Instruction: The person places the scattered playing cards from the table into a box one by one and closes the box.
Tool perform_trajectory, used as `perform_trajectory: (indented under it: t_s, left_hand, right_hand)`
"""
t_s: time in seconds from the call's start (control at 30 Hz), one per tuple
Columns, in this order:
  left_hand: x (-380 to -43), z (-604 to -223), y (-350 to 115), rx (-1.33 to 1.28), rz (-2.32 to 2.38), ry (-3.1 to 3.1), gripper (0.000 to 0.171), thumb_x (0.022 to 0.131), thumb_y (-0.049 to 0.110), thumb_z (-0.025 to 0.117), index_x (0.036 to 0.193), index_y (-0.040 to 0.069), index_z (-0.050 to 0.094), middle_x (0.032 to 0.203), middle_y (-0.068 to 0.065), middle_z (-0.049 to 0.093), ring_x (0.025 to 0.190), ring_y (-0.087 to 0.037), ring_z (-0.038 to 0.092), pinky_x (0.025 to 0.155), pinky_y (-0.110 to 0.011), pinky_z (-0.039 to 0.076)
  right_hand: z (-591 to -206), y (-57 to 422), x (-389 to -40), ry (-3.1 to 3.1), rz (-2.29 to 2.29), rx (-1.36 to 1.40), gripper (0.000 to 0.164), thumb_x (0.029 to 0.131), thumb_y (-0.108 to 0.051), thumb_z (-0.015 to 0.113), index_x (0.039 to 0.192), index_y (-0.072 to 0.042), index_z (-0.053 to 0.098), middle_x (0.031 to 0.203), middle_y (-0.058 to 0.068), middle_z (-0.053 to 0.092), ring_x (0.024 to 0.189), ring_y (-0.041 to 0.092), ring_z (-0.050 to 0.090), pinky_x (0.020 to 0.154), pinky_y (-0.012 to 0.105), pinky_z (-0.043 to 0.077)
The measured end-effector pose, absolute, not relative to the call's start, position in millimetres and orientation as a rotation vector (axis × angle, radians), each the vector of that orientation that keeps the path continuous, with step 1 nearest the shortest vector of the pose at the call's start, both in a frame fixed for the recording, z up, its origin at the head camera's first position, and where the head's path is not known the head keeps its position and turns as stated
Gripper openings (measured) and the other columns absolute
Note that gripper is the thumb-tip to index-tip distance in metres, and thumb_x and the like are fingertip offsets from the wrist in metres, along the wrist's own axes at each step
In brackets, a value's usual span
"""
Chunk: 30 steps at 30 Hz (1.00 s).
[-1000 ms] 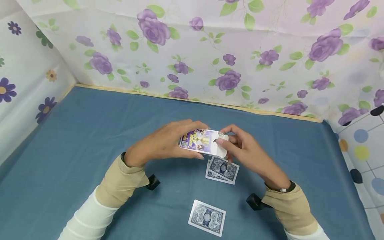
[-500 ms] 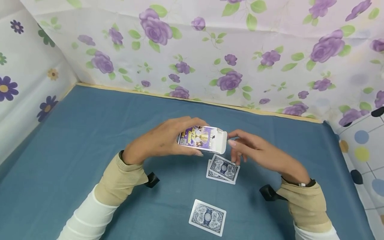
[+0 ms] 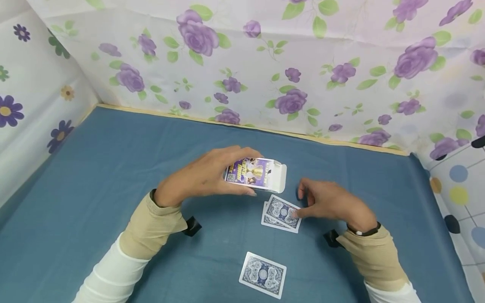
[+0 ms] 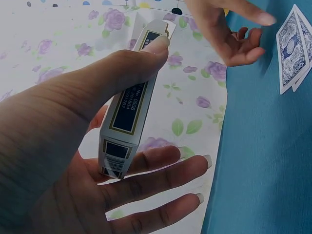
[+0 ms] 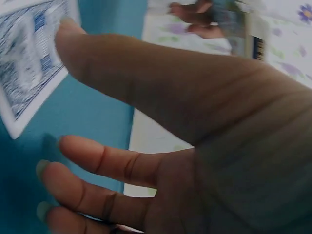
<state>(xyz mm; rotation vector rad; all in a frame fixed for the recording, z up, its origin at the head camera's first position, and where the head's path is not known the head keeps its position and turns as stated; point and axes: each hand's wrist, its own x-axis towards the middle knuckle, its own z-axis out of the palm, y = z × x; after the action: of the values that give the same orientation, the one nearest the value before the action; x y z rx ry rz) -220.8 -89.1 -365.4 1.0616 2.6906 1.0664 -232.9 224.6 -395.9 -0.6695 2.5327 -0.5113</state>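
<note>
My left hand (image 3: pixel 204 174) grips a playing-card box (image 3: pixel 251 171) by its long edges, thumb on the near edge, above the table. The box is white with a purple and gold printed face, and its flap end on the right stands open. From the left wrist, the dark blue label on the box's narrow side (image 4: pixel 129 107) shows. My right hand (image 3: pixel 331 200) is over two overlapping playing cards (image 3: pixel 279 208), backs up. Its thumb tip lies over the top card's right edge; whether it touches cannot be told. The other fingers are loosely bent, apart from the cards (image 5: pixel 29 73).
A single playing card (image 3: pixel 262 275) lies back up nearer the front. Blue cloth (image 3: pixel 113 168) covers the table. Floral sheeting (image 3: pixel 242 63) rises behind its far edge. A small black block (image 3: pixel 192 226) juts out by the left wrist, another (image 3: pixel 331 238) by the right.
My right hand has let go of the box's flap end, drawn away to the right, then come down to the overlapping cards. The left hand still holds the box, raised slightly.
</note>
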Motion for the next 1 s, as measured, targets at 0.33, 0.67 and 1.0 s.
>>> perform_trajectory:
  t_s: [0.33, 0.67, 1.0]
  left_hand:
    - [-220.8, -365.2, -88.7, 1.069, 1.055, 2.715, 0.067, 0.080, 0.054, 0.074, 0.138, 0.031, 0.052, 0.098, 0.012, 0.053, 0.079, -0.006, 0.050, 0.067, -0.029, 0.045]
    - [-219.7, -367.4, -90.5, 1.063, 1.027, 2.723, 0.067, 0.080, 0.054, 0.074, 0.138, 0.029, 0.053, 0.097, 0.012, 0.054, 0.079, -0.006, 0.050, 0.068, -0.028, 0.045]
    - [-221.8, -366.2, -89.4, 1.066, 1.004, 2.720, 0.067, 0.080, 0.055, 0.073, 0.139, 0.030, 0.052, 0.099, 0.013, 0.054, 0.080, -0.006, 0.050, 0.068, -0.028, 0.046]
  right_hand:
    - [-406.1, 214.6, -227.5, 2.608, -0.267, -0.558, 0.059, 0.063, -0.056, 0.085, 0.093, -0.017, 0.052, 0.072, -0.001, 0.051, 0.065, 0.017, 0.046, 0.078, 0.045, 0.036]
    - [-408.5, 213.1, -237.4, 2.522, -0.398, -0.590, 0.048, 0.067, -0.045, 0.087, 0.085, -0.013, 0.055, 0.072, 0.001, 0.049, 0.063, 0.017, 0.045, 0.060, 0.033, 0.036]
    - [-411.0, 224.0, -243.6, 2.322, -0.793, -0.794, 0.034, 0.080, -0.031, 0.080, 0.081, -0.011, 0.053, 0.074, 0.000, 0.048, 0.068, 0.015, 0.048, 0.062, 0.030, 0.038]
